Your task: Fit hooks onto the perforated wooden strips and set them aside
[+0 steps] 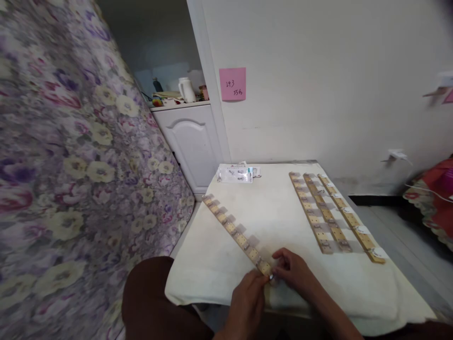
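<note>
A long, narrow wooden strip (230, 227) runs slantwise over the cloth-covered table, with small metal pieces and clear plastic tabs spaced along it. At its near end my left hand (248, 293) is closed, its fingers pressed on the strip's edge. My right hand (294, 273) comes in from the right with fingers curled, thumb and forefinger meeting by the same end. Between both hands shows a small shiny metal piece (271, 277). What the right fingertips pinch is too small to make out.
Three similar wooden strips (311, 215) lie side by side on the table's right. Clear plastic packets (235, 174) rest at the back edge. The table's white cloth (219, 274) hangs over the front. A floral curtain (81, 165) borders the left; a wall with a pink note (232, 84) stands behind.
</note>
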`<state>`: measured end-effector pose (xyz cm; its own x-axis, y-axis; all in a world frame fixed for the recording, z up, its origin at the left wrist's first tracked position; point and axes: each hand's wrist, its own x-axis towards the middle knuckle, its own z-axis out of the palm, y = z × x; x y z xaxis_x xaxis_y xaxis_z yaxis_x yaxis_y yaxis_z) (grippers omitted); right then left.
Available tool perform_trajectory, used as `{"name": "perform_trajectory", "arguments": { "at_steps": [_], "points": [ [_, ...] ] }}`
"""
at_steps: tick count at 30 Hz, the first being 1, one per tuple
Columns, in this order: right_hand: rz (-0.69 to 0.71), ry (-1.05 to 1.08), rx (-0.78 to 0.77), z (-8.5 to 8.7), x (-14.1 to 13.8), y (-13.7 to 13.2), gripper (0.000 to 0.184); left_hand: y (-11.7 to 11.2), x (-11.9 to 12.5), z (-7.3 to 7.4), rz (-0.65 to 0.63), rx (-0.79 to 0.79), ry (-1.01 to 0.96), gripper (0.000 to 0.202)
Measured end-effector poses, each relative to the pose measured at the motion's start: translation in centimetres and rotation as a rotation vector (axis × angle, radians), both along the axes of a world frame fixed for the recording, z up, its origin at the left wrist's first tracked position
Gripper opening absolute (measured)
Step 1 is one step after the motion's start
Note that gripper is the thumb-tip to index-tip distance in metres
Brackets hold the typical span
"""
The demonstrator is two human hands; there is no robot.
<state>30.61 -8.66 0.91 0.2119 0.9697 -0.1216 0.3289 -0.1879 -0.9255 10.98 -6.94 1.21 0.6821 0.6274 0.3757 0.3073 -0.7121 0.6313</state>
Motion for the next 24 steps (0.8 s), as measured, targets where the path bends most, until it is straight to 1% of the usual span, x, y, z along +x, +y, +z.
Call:
{"name": "perform_trajectory", "arguments": {
  "at_steps": [4,10,16,20,24],
  "points": [
    [0.011,0.075,-0.056,-0.4,0.2,0.3,0.026,0.1,0.0,0.0,0.011,-0.023,-0.014,0.037],
    [0.03,0.072,-0.038,-0.5,0.3,0.5,0.028,0.5,0.1,0.6,-0.016,-0.135,-0.021,0.04],
    [0.034,0.151,-0.067,-0.7,0.0,0.5,0.028,0.7,0.1,0.9,-0.012,-0.168,-0.045,0.041],
    [0.017,0.103,-0.037,-0.9,-0.1,0.6,0.024,0.8,-0.1,0.6,-0.031,-0.156,-0.046,0.038],
    [0.006,0.077,0.009,-0.9,0.0,0.4,0.019,1.3,-0.5,0.1,-0.079,-0.128,-0.074,0.041]
  ]
}}
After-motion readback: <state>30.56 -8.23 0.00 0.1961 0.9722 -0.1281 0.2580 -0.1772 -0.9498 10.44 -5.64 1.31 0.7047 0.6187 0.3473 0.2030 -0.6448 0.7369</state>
